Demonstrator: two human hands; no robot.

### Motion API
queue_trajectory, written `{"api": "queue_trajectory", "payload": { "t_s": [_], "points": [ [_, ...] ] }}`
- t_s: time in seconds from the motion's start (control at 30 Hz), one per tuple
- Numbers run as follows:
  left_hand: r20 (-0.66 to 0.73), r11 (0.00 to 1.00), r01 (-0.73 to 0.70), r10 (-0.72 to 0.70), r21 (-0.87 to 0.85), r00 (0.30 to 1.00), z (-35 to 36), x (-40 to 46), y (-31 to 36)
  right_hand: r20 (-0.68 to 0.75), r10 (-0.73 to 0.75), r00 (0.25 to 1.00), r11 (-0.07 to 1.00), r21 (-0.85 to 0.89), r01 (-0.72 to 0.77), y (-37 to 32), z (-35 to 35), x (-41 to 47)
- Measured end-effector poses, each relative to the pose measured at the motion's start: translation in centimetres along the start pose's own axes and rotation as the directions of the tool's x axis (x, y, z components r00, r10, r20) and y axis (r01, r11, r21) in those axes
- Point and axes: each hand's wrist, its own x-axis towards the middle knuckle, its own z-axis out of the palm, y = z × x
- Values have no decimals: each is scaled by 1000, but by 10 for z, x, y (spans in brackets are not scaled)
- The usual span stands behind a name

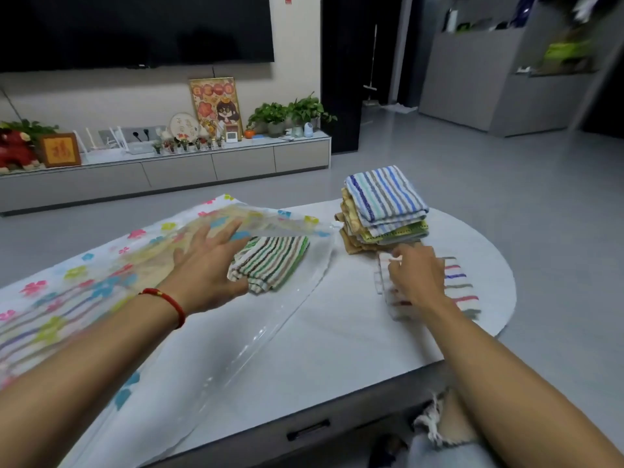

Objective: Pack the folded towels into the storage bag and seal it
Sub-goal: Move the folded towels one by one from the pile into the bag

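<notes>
A clear storage bag [101, 282] printed with coloured flowers lies across the left of the white table [337, 319], its open mouth facing right. Folded towels show through its plastic. A green-and-brown striped towel [273, 261] sits in the mouth. My left hand [209, 265] lies there with straight, spread fingers, its palm against that towel's left edge. To the right, a stack of folded towels [385, 207] stands with a blue-striped one on top. In front of the stack, my right hand [415, 282] curls its fingers round the left edge of a folded pink-and-purple striped towel [461, 288] on the table.
The table's rounded right end [499, 265] drops to grey floor. A drawer handle [309, 430] sits in the table's front face, next to my knee [442, 430] in frayed jeans. A long TV cabinet [175, 170] with plants and ornaments runs along the far wall.
</notes>
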Motion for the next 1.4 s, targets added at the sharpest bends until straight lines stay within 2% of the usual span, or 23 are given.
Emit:
{"api": "queue_trajectory", "payload": {
  "t_s": [0.03, 0.1, 0.17, 0.2, 0.3, 0.37, 0.4, 0.47, 0.57, 0.67, 0.77, 0.9, 1.03, 1.1, 1.13, 1.17, 1.23, 1.27, 1.3, 1.33, 1.4],
  "points": [
    [-5, 1000, 9, -9, 5, 1000, 3, -1, 0, 39, 108, 993, 993, -56, -106, 20, -1, 4],
    [-9, 999, 26, -26, 19, 1000, 7, -2, 2, 174, 322, 931, 943, -146, -299, 54, 0, 9],
    [-15, 998, 48, -47, 28, 999, 9, -4, 3, 256, 435, 863, 899, -175, -402, 74, 5, 11],
    [-17, 998, 62, -61, 31, 998, 10, -6, 3, 255, 450, 856, 893, -160, -421, 80, 8, 12],
    [-27, 992, 112, -111, 66, 993, 15, -16, 0, 214, 473, 855, 871, 32, -491, 89, 8, 16],
    [-46, 983, 141, -136, 121, 990, 16, -23, -4, 300, 484, 822, 803, 222, -553, 90, 1, 20],
    [-59, 978, 150, -142, 147, 988, 16, -26, -5, 373, 469, 801, 734, 339, -588, 90, -3, 21],
    [-85, 970, 148, -134, 194, 987, 12, -29, -7, 501, 381, 777, 562, 542, -625, 86, -8, 20],
    [-95, 960, 112, -90, 256, 991, 0, -26, -6, 604, 170, 779, 385, 687, -616, 75, -18, 13],
    [-112, 957, 123, -97, 261, 989, -13, -18, -7, 582, -35, 813, 325, 776, -541, 51, -30, 4],
    [-127, 956, 147, -117, 253, 985, -27, -9, -12, 531, -233, 815, 351, 827, -439, 19, -37, -8],
    [-130, 958, 137, -107, 252, 986, -40, 0, -18, 516, -540, 665, 301, 856, -420, -32, -29, -25],
    [-139, 954, 158, -125, 254, 982, -46, 3, -17, 533, -730, 429, 326, 822, -467, -101, -2, -32],
    [-139, 956, 160, -128, 247, 982, -47, 4, -17, 495, -790, 362, 305, 830, -467, -137, 15, -30],
    [-136, 958, 159, -129, 240, 982, -48, 4, -17, 477, -795, 375, 282, 838, -467, -154, 23, -27],
    [-136, 960, 158, -129, 231, 982, -49, 4, -18, 459, -778, 429, 249, 852, -461, -170, 31, -24],
    [-140, 965, 148, -119, 215, 983, -52, 4, -21, 390, -652, 651, 196, 915, -352, -196, 48, -13],
    [-146, 967, 144, -115, 209, 983, -53, 2, -23, 338, -546, 767, 211, 941, -264, -205, 57, -6],
    [-150, 969, 142, -113, 201, 982, -54, 1, -24, 292, -438, 850, 255, 947, -195, -211, 66, 0],
    [-152, 971, 141, -113, 193, 982, -54, -1, -25, 278, -337, 899, 315, 934, -170, -214, 77, 5],
    [-150, 974, 140, -113, 179, 982, -54, -3, -25, 328, -143, 934, 415, 876, -245, -214, 96, 8]
  ]
}}
